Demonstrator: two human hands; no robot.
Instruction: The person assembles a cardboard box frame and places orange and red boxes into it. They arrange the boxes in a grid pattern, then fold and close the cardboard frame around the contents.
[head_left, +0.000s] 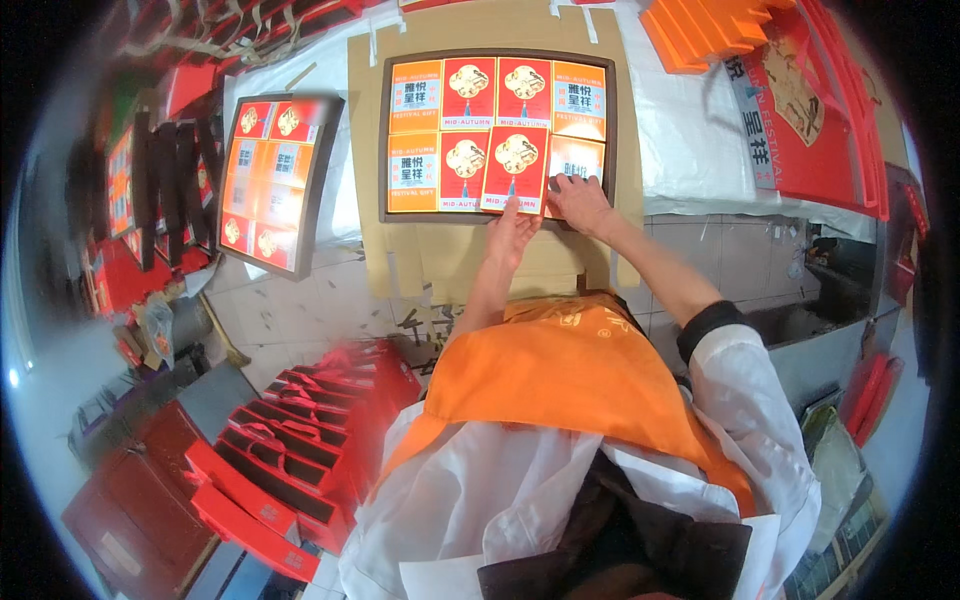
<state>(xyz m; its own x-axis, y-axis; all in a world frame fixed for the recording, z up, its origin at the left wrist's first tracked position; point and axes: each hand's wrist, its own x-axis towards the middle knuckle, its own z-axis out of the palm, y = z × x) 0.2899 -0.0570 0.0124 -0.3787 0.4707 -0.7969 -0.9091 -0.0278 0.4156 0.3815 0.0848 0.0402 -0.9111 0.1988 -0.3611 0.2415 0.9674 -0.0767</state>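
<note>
A shallow dark-edged tray (610, 90) lies in front of me, holding two rows of small printed cartons. My left hand (510, 236) grips the lower edge of a red carton (515, 157), its thumb on the printed face. That carton sits slightly raised and tilted in the lower row, overlapping the red carton (461, 169) to its left. My right hand (583, 204) is at the lower right, fingertips bent down by the raised carton's right edge and over an orange carton (577, 154). Whether those fingers pinch anything is hidden.
Brown cardboard (487, 251) lies under the tray. Left of it, a second filled tray (304, 225) rests at an angle. Red gift boxes (300, 435) with ribbon handles stand in a row at lower left. Orange folded pieces (694, 34) and large red printed bags (810, 120) lie right.
</note>
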